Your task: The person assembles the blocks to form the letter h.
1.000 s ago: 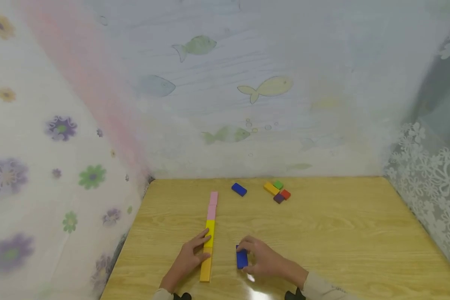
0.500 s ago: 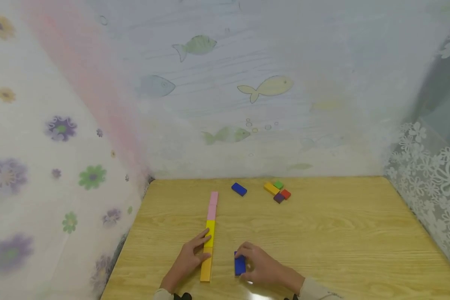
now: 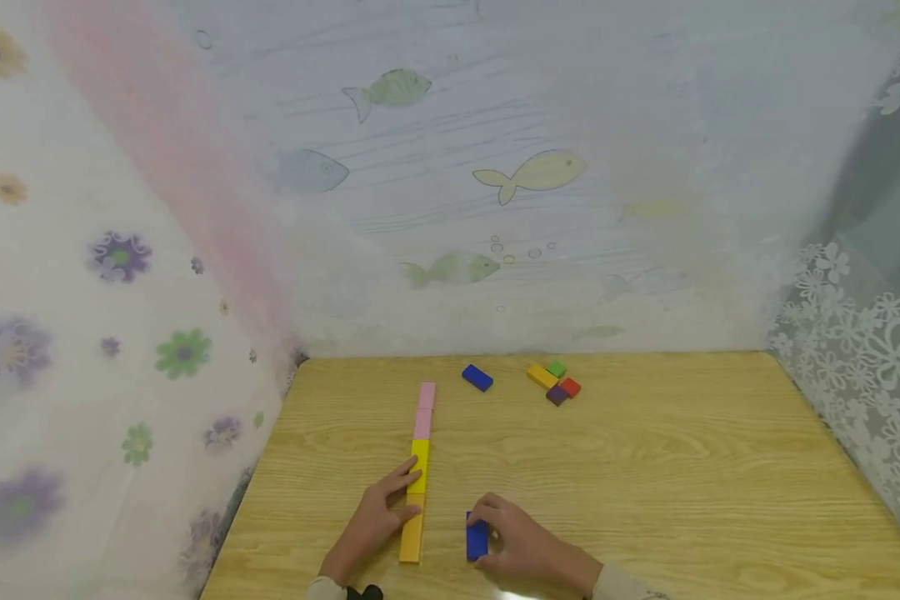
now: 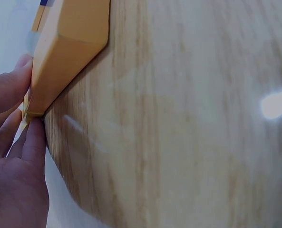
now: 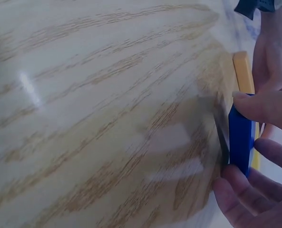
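A row of flat blocks lies on the table at left: two pink blocks, a yellow block and an orange block nearest me. My left hand rests on the row, its outstretched fingers on the yellow block and its thumb on the orange one; the left wrist view shows the thumb against the orange block. Right of the row, my right hand pinches a blue block between thumb and fingers. A gap separates this block from the row. In the right wrist view the blue block stands between thumb and fingertips.
Another blue block lies at the back of the wooden table. To its right sit an orange block, a green block, a red block and a dark purple block, close together. Patterned cloth surrounds the table.
My right hand has drawn the blue block toward me and slightly to the left. The left hand and the row have stayed in place.
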`<state>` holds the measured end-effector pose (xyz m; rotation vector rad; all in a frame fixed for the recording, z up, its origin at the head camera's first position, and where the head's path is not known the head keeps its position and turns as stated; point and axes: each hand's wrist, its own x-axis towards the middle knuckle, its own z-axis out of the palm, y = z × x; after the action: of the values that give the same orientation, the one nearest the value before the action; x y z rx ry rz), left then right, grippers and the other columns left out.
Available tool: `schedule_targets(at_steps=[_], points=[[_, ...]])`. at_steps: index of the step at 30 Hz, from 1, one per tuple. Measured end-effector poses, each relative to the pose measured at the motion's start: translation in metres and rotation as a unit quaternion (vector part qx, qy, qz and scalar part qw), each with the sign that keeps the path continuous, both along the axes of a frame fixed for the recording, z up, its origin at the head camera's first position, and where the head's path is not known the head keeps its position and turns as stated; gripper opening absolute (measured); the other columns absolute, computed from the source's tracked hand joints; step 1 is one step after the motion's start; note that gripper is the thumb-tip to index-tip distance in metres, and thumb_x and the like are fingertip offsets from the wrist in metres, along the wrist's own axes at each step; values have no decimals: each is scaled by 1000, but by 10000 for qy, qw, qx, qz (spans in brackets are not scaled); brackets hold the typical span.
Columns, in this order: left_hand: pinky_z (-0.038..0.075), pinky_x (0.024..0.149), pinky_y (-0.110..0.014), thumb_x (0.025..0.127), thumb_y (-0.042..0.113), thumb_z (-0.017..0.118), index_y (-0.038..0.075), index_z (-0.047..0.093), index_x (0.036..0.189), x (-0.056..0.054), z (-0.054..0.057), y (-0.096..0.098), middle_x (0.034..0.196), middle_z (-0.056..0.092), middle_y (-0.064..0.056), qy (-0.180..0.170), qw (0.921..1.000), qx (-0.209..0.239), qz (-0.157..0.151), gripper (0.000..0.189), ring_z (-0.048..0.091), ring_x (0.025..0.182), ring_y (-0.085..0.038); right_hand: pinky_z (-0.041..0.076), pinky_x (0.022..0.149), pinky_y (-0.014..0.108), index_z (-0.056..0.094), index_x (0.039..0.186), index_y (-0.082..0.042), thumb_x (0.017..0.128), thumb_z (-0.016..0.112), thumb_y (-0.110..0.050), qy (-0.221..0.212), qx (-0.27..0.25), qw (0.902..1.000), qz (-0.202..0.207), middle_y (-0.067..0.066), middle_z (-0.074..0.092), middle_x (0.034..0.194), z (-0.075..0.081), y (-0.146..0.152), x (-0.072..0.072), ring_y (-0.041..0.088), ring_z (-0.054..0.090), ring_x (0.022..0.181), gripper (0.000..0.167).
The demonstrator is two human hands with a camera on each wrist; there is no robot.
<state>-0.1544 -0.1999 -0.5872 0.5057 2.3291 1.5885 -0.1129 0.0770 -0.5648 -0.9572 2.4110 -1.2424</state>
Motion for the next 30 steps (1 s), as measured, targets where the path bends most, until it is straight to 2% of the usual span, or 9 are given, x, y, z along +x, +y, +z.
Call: schedule_targets(at_steps=[9,18,26,30], points=[[37,104,-33,85,4,68,-3,45,137,0,-2,-1,153,26,-13,-96,10000,-22,15,57,25,138,-33,52,81,19,60,113,-11,82,73,-22,-130,169,9997,-110,-3,50,116,-1,-3,2,5,52,99,36],[38,104,-31,85,5,68,-2,45,137,0,-2,-1,153,27,-12,-92,10000,-31,5,58,26,138,-33,52,82,20,59,112,-8,79,75,-16,147,58,9998,-127,-1,50,116,-5,-1,6,7,54,100,37],[36,106,-36,86,16,69,2,47,137,-1,-1,-3,152,30,-5,-40,9992,-385,88,58,26,139,-30,52,83,20,60,110,-8,78,76,-14,187,94,9995,-229,-2,49,114,-2,2,9,8,55,99,36],[35,106,-35,86,16,69,1,47,137,-1,-2,-3,152,30,-5,-66,9994,-333,70,58,25,139,-30,52,84,20,60,109,-7,77,76,-12,330,132,9992,-195,0,50,114,-1,2,10,9,56,101,36]])
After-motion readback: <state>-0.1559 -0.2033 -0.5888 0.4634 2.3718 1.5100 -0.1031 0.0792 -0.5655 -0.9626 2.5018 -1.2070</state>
